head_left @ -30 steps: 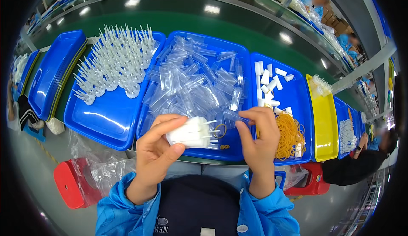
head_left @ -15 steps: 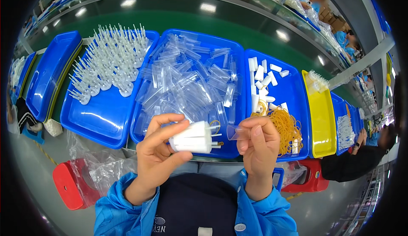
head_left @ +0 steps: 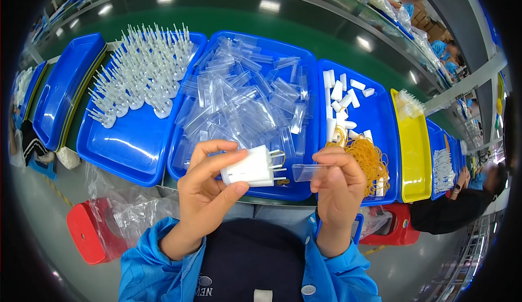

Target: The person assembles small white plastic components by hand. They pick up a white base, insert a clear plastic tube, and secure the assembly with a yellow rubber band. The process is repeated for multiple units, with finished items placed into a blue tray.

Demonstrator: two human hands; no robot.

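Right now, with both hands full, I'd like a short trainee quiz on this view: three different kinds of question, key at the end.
1. Multiple choice: what does the right hand hold?
A) an orange rubber band
B) a clear plastic piece
C) a yellow tray
2. True or false: the yellow tray stands to the right of the blue tray that holds the tangled rubber bands.
3. Short answer: which way do the thin rods on the white bundle in the left hand point?

Key: 1. B. 2. True. 3. To the right, toward the right hand.
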